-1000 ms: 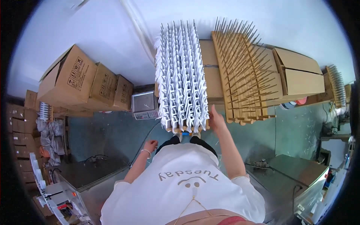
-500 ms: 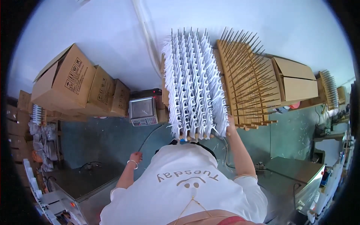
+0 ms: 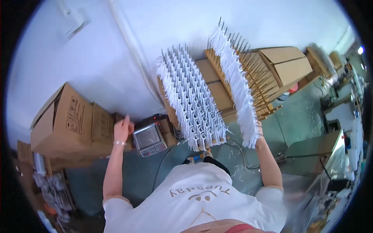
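Observation:
My right hand is closed round the near end of a long peg rack hung with white frayed pieces, held up at the right. Its metal pegs stick out at the far end. That raised rack partly covers bare wooden peg racks behind it. To its left, more racks full of white looped pieces lie side by side, apart from it. My left hand is raised beside the cardboard boxes, fingers stretched out and holding nothing.
A weighing scale stands right of my left hand. Cardboard boxes are stacked at the left, and another carton sits at the back right. A cable crosses the green floor. A metal-topped bench stands at the right.
My right hand has lifted one loaded rack off the white group and moved it right, over the bare racks. My left hand has risen from low down toward the boxes. The view has turned.

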A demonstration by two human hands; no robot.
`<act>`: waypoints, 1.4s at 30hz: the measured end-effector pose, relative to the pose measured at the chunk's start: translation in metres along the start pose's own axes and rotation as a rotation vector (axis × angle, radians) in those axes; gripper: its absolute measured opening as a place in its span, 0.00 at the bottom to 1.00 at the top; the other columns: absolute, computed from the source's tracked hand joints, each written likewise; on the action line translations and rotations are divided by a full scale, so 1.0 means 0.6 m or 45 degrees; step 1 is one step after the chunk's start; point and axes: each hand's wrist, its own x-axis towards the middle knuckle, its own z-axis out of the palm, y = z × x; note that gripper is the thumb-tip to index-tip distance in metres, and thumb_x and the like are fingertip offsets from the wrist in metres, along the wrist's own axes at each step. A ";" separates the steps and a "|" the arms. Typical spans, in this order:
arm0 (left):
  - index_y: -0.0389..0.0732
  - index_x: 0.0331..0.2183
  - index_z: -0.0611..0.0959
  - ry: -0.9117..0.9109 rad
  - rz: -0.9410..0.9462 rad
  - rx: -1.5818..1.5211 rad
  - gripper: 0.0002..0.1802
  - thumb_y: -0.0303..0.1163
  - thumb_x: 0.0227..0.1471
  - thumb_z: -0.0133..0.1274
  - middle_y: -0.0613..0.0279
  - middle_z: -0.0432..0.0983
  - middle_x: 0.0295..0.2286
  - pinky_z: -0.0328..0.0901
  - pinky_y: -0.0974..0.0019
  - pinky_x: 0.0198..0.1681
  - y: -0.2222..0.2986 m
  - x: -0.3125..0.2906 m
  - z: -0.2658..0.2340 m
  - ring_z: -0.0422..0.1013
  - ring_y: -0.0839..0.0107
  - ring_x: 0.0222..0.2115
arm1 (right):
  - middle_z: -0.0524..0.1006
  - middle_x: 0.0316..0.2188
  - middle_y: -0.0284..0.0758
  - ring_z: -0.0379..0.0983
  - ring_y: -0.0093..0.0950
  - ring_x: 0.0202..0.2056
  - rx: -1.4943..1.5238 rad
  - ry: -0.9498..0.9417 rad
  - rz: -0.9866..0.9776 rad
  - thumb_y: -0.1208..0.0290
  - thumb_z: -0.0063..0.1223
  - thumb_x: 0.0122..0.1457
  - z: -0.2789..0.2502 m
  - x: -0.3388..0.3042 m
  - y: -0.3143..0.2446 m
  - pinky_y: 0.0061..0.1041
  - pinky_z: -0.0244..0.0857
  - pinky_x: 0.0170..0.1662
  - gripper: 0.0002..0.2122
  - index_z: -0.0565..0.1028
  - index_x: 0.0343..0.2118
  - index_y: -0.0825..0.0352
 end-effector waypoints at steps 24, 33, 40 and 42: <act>0.29 0.55 0.61 -3.123 -1.246 0.107 0.33 0.46 0.59 0.25 0.29 0.57 0.51 0.73 0.54 0.34 0.336 -0.392 0.498 0.71 0.40 0.39 | 0.69 0.14 0.31 0.62 0.17 0.20 -0.957 1.193 0.020 0.64 0.54 0.53 -0.197 -0.959 0.161 0.20 0.55 0.24 0.14 0.75 0.23 0.73; 0.23 0.56 0.54 -3.165 -1.527 0.156 0.33 0.25 0.48 0.38 0.30 0.55 0.53 0.56 0.40 0.53 0.210 -0.701 0.521 0.56 0.35 0.52 | 0.72 0.15 0.35 0.65 0.20 0.19 -1.207 1.274 0.042 0.61 0.55 0.52 -0.279 -1.278 0.188 0.24 0.58 0.23 0.15 0.76 0.25 0.73; 0.22 0.55 0.52 -3.222 -1.685 -0.197 0.34 0.22 0.44 0.34 0.30 0.60 0.50 0.54 0.38 0.54 0.175 -0.889 0.527 0.56 0.35 0.53 | 0.69 0.14 0.29 0.61 0.16 0.18 -1.198 1.487 0.289 0.61 0.58 0.51 -0.320 -1.454 0.138 0.21 0.56 0.22 0.13 0.77 0.26 0.70; 0.23 0.56 0.52 -3.345 -1.573 -0.162 0.34 0.23 0.46 0.34 0.31 0.59 0.51 0.53 0.38 0.54 0.183 -0.923 0.544 0.55 0.36 0.53 | 0.68 0.13 0.29 0.61 0.17 0.17 -1.147 1.578 0.240 0.58 0.58 0.51 -0.329 -1.483 0.128 0.22 0.55 0.22 0.16 0.77 0.24 0.70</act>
